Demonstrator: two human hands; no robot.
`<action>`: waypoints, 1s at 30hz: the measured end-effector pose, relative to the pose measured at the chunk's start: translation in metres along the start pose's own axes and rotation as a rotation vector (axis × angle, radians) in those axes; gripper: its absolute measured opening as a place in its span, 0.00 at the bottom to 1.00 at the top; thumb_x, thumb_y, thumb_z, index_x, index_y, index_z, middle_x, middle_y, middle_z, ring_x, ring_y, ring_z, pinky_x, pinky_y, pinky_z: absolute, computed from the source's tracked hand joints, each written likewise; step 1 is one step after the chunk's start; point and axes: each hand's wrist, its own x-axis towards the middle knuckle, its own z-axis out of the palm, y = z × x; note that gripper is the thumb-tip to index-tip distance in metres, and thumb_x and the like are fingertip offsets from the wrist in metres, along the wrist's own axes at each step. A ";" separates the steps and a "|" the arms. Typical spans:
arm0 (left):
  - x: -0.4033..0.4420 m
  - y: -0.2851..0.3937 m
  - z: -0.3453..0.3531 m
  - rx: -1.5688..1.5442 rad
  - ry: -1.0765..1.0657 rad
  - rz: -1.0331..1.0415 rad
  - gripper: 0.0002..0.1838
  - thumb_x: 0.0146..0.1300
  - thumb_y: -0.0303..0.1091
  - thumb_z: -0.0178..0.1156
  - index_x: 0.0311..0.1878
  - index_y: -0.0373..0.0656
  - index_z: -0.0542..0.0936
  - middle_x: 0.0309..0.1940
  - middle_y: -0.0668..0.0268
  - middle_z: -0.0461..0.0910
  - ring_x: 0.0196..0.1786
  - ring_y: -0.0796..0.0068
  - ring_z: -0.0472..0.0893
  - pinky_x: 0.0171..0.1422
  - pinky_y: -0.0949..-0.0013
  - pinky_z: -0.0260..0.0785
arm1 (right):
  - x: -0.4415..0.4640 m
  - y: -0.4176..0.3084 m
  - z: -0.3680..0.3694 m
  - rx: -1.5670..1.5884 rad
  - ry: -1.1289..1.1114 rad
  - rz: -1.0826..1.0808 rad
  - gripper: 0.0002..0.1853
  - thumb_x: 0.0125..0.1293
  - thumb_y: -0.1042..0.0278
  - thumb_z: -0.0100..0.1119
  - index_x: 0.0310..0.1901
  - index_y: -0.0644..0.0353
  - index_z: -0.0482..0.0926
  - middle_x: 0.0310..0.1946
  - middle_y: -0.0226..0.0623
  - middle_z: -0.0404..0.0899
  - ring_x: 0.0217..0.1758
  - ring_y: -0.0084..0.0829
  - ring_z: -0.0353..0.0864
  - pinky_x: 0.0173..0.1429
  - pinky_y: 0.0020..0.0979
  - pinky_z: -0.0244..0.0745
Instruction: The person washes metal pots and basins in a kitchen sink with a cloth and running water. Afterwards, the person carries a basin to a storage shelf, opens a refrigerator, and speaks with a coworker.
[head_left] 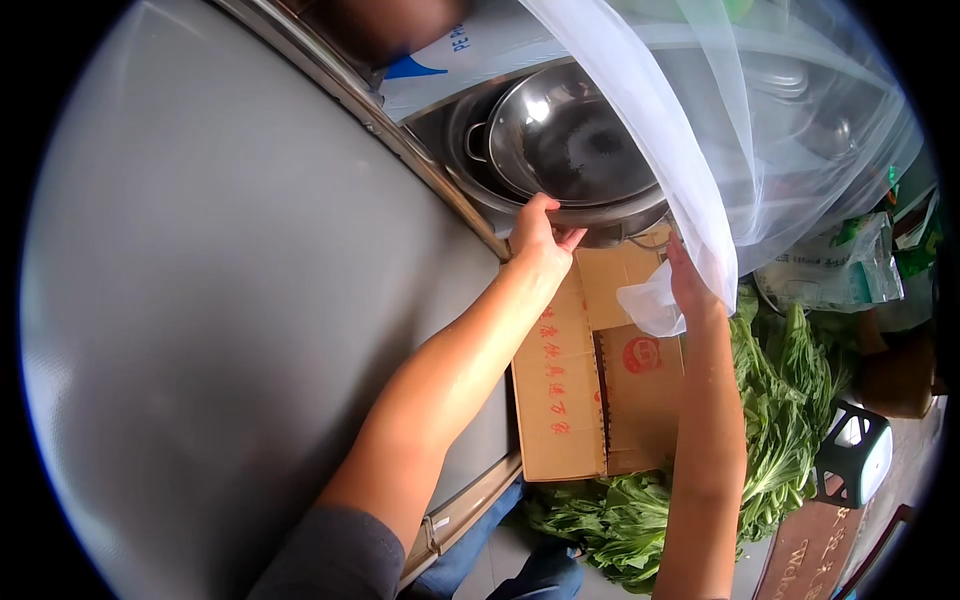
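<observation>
My left hand (540, 238) is closed on the near rim of a wide steel basin (610, 214), thumb on top and fingers underneath. Inside that basin rests a shiny two-handled steel pan (575, 140), whose loop handle shows on the left. My right hand (690, 283) is at the hanging edge of a white sheer curtain (690, 165). Cloth comes out on both sides of this hand, which looks closed on it, though the curtain partly covers the fingers. Just below both hands stands a brown cardboard box (560, 400) with red print.
A large grey surface (220, 300) with a metal edge fills the left. Leafy greens (780, 440) lie below and right of the box. Farther right are plastic packages (835, 265), a black-and-white stool (855, 455) and a brown welcome mat (810, 555).
</observation>
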 end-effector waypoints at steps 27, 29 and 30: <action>0.075 -0.018 0.018 1.067 0.331 1.028 0.34 0.62 0.53 0.39 0.58 0.28 0.55 0.59 0.43 0.53 0.59 0.48 0.60 0.60 0.55 0.59 | -0.166 -0.006 -0.285 1.108 0.046 0.471 0.23 0.63 0.64 0.44 0.57 0.67 0.60 0.54 0.44 0.65 0.49 0.30 0.71 0.50 0.24 0.67; 0.024 -0.044 0.011 1.070 0.364 1.075 0.34 0.62 0.52 0.39 0.55 0.25 0.57 0.56 0.42 0.55 0.57 0.47 0.61 0.59 0.57 0.57 | -0.194 -0.020 -0.281 1.092 -0.010 0.533 0.22 0.63 0.66 0.43 0.57 0.67 0.60 0.53 0.43 0.67 0.46 0.29 0.73 0.48 0.26 0.69; 0.011 -0.060 -0.003 1.108 0.343 1.064 0.33 0.62 0.51 0.40 0.55 0.25 0.57 0.55 0.43 0.55 0.57 0.48 0.61 0.59 0.57 0.57 | -0.212 -0.029 -0.278 1.099 -0.021 0.568 0.21 0.63 0.66 0.43 0.56 0.66 0.61 0.52 0.43 0.68 0.45 0.29 0.74 0.48 0.27 0.69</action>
